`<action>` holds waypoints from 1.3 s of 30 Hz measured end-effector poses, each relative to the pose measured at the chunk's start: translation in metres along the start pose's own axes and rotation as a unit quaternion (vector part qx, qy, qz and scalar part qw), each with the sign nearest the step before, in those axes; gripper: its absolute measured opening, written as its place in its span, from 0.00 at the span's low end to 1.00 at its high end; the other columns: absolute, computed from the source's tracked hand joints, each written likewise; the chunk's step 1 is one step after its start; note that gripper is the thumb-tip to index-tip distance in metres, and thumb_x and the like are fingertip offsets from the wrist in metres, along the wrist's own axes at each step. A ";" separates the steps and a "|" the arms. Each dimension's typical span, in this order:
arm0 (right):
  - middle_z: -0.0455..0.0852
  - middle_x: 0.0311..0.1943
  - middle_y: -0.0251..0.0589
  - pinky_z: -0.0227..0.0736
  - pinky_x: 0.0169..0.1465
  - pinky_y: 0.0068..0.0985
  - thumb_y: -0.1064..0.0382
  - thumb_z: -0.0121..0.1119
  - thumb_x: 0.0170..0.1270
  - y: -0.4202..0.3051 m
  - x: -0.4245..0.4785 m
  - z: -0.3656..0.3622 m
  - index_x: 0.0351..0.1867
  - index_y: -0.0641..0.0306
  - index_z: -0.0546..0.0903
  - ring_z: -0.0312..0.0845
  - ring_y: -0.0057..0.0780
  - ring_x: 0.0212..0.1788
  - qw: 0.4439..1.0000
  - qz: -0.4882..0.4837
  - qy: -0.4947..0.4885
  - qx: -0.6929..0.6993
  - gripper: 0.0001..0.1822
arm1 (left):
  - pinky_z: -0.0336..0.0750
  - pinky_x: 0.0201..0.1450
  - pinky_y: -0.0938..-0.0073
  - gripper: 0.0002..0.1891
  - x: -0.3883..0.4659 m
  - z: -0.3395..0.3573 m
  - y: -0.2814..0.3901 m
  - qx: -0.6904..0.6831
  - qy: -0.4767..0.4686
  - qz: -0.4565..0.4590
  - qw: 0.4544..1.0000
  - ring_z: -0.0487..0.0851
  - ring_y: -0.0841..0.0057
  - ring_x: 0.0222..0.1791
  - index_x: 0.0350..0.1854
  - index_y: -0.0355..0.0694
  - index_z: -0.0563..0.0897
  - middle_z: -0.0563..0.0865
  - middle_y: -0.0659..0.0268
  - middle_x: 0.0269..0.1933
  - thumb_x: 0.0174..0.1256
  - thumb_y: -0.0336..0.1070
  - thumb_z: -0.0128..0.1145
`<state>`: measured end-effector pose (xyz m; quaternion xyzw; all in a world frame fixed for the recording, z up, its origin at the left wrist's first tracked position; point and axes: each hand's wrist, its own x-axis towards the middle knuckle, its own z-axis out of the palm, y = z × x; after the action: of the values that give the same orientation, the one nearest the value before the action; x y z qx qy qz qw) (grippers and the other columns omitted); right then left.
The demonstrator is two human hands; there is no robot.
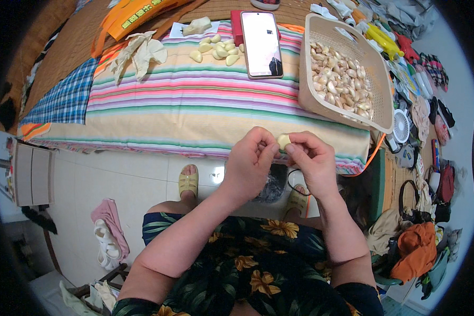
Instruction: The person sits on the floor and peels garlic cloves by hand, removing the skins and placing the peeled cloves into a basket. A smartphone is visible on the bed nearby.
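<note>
Between the fingertips of my right hand (312, 160) is a pale peeled garlic clove (283, 141), held over the near edge of the striped cloth (173, 122). My left hand (252, 162) is just left of the clove, its fingers curled and thumb against forefinger; whether it pinches anything is hidden. Farther back on the cloth lies a loose group of peeled garlic cloves (220, 51). A beige plastic basket (306, 83) at the right holds many unpeeled garlic cloves (339, 79). Below my hands, a dark container with bits of skin is partly hidden.
A smartphone (262, 47) leans by a red box (237, 27) behind the hands. Crumpled cream gloves (140, 55) lie at the back left, near an orange bag (136, 17). Clothes and small items crowd the right side, with a white fan (401, 125) among them.
</note>
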<state>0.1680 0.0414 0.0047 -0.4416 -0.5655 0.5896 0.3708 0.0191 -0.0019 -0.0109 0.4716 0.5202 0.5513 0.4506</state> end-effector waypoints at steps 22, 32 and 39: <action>0.81 0.31 0.33 0.75 0.34 0.18 0.66 0.57 0.65 0.002 0.006 -0.004 0.48 0.67 0.76 0.76 0.17 0.28 0.981 0.073 -0.061 0.170 0.12 | 0.76 0.41 0.85 0.12 0.000 -0.002 0.012 -0.144 0.007 -0.053 0.988 0.80 0.85 0.35 0.47 0.32 0.78 0.80 0.66 0.39 0.63 0.28 0.59; 0.81 0.33 0.35 0.76 0.34 0.19 0.65 0.55 0.66 0.001 0.008 0.001 0.56 0.65 0.72 0.75 0.17 0.27 0.972 0.064 -0.119 0.191 0.18 | 0.77 0.38 0.82 0.09 0.000 -0.008 0.008 -0.026 0.023 0.049 0.998 0.82 0.82 0.34 0.40 0.30 0.82 0.81 0.64 0.38 0.63 0.31 0.59; 0.81 0.35 0.37 0.78 0.35 0.19 0.66 0.54 0.66 -0.003 0.014 0.011 0.56 0.65 0.73 0.75 0.17 0.27 0.956 0.073 -0.132 0.250 0.17 | 0.75 0.38 0.81 0.10 0.001 -0.016 0.015 -0.192 0.069 -0.090 0.975 0.80 0.80 0.29 0.37 0.33 0.83 0.82 0.67 0.31 0.67 0.36 0.56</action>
<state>0.1530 0.0515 0.0059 -0.2928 -0.4100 0.7906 0.3479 0.0029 -0.0041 0.0035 0.2888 0.4743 0.6293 0.5437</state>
